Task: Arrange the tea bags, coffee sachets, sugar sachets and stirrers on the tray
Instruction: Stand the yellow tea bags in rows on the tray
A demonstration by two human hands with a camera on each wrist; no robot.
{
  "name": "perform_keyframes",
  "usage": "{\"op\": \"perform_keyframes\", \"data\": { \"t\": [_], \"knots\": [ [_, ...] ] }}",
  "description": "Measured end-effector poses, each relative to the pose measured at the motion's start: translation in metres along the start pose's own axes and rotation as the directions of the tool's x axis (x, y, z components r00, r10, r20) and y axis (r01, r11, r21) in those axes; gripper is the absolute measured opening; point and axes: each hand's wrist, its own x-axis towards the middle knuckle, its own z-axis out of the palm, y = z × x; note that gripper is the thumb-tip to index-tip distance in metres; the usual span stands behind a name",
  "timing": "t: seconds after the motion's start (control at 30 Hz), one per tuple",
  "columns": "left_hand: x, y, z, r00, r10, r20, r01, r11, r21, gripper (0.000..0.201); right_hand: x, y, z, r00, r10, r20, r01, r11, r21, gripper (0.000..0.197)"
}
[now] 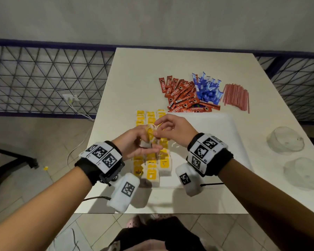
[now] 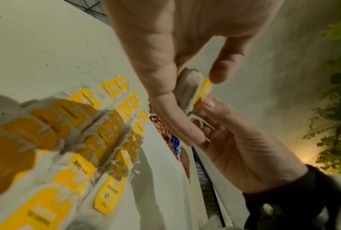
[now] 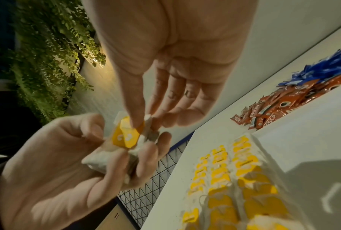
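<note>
White table (image 1: 134, 73), wire fence (image 1: 43, 73), tiled floor (image 1: 34, 138)

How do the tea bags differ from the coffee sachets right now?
The tea bags lie in neat overlapping rows on the tray; the coffee sachets sit in a loose heap on the table beyond it. The tea bags are white with yellow tags; the coffee sachets are red sticks. Both are plentiful.
</note>
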Motion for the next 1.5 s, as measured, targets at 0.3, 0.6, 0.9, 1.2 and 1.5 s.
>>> {"op": "perform_keyframes", "data": {
  "t": [0.3,0.6,0.9,1.2,1.5],
  "knots": [
    [0.005,-0.001,0.003,0.991,0.044,-0.128,-0.052,0.997,-0.053,0.025,0.007,0.005,-0.002,0.999,0.04,-0.011,-0.04,0.998,0.047,0.02],
    [0.015,-0.005,-0.006,0.945,0.086,-0.315,-0.085,0.996,0.016,0.009,0.0,0.004,-0.018,0.997,0.076,0.033,-0.08,0.991,0.109,0.02],
    [0.015,-0.021,-0.032,0.953,0.064,-0.296,0.029,0.953,0.301,0.033,-0.027,0.034,-0.021,0.969,0.199,0.145,-0.178,0.973,-0.148,0.022],
    [0.018,-0.042,-0.037,0.977,0.006,-0.211,0.094,0.884,0.459,0.011,-0.043,0.07,0.003,0.879,0.351,0.321,-0.282,0.928,-0.244,0.029],
    [0.014,-0.055,-0.035,0.992,0.038,-0.117,0.046,0.768,0.638,0.018,-0.035,0.069,0.016,0.941,0.313,0.131,-0.206,0.835,-0.51,0.002]
  ]
}}
